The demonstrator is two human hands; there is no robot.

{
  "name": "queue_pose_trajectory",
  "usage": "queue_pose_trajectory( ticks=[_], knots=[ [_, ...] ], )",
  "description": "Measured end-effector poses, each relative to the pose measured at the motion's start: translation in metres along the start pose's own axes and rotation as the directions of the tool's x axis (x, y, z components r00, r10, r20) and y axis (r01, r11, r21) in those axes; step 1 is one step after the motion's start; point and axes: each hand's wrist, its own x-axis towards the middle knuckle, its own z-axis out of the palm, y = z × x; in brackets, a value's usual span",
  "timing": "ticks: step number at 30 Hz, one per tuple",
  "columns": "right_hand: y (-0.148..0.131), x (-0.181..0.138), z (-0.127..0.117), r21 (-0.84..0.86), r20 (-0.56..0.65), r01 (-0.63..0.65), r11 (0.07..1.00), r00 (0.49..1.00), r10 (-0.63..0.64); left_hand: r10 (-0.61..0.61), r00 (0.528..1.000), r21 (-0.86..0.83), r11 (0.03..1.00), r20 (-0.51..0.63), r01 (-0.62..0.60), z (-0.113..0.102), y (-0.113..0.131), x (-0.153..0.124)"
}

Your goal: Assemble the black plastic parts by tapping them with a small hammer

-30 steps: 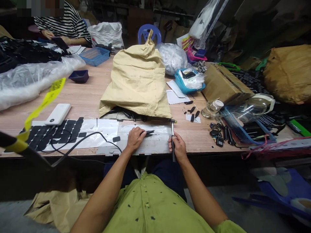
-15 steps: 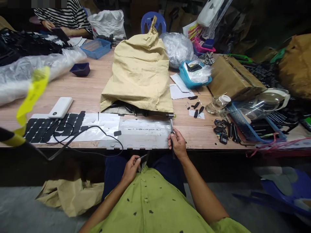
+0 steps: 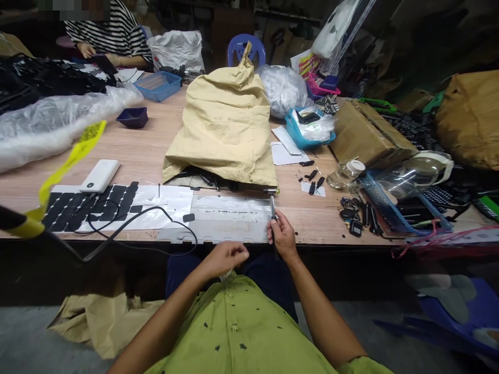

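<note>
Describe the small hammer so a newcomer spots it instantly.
Find the big tan sack on the wooden table. By its near right corner is the small hammer, gripped in the right hand. Its silver, yellow-tipped head sets it apart from the grey sheet alongside.

Head camera, just above table (image 3: pixel 163 122), facing forward, down.

A lime-green buttoned shirt (image 3: pixel 245 335) with scattered dark flecks is worn with navy trousers (image 3: pixel 268 278).

no legible words or numbers, dark print on yellow tag (image 3: pixel 70 162) too blurred, white lettering on black wrapper (image 3: pixel 330 105) too small
</note>
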Motion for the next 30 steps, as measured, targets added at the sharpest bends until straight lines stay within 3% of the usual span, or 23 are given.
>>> queue_pose_trajectory(
  ticks=[2, 3, 6, 8, 10, 14, 19, 23, 26, 30],
  knots=[
    [0.0, 0.0, 0.001, 0.005, -0.009, -0.005, 1.0, 1.0, 0.005, 0.024, 0.979, 0.061, 0.998, -0.204, -0.012, -0.022, 0.02, 0.02],
    [0.0, 0.0, 0.001, 0.01, -0.013, -0.008, 1.0, 1.0, 0.008, 0.026, 0.934, 0.114, 0.993, -0.356, 0.015, -0.035, 0.028, 0.032],
    [0.001, 0.0, 0.003, 0.03, -0.017, -0.01, 0.999, 1.0, 0.01, 0.008, 0.703, 0.224, 0.95, -0.711, 0.216, -0.071, 0.047, 0.071],
    [0.001, 0.0, 0.004, 0.043, -0.012, -0.009, 0.999, 1.0, 0.01, -0.001, 0.587, 0.25, 0.904, -0.809, 0.346, -0.088, 0.055, 0.092],
    [0.001, 0.0, 0.004, 0.051, -0.005, -0.011, 0.999, 1.0, 0.011, -0.015, 0.538, 0.269, 0.855, -0.843, 0.444, -0.097, 0.059, 0.105],
    [0.001, 0.001, 0.005, 0.067, 0.003, -0.008, 0.998, 1.0, 0.008, -0.045, 0.542, 0.307, 0.784, -0.839, 0.54, -0.1, 0.06, 0.115],
    [0.001, 0.001, 0.005, 0.082, 0.011, -0.014, 0.997, 1.0, 0.013, -0.04, 0.555, 0.333, 0.764, -0.831, 0.553, -0.099, 0.054, 0.109],
    [-0.002, 0.0, 0.006, 0.087, 0.02, -0.014, 0.996, 1.0, 0.012, -0.008, 0.539, 0.32, 0.798, -0.842, 0.511, -0.097, 0.039, 0.09],
    [-0.004, -0.001, 0.006, 0.075, 0.02, -0.017, 0.997, 1.0, 0.016, 0.038, 0.556, 0.338, 0.828, -0.831, 0.448, -0.094, 0.025, 0.078],
    [-0.005, 0.0, 0.006, 0.058, 0.025, -0.021, 0.998, 1.0, 0.019, 0.097, 0.562, 0.371, 0.839, -0.821, 0.397, -0.094, 0.013, 0.077]
  ],
)
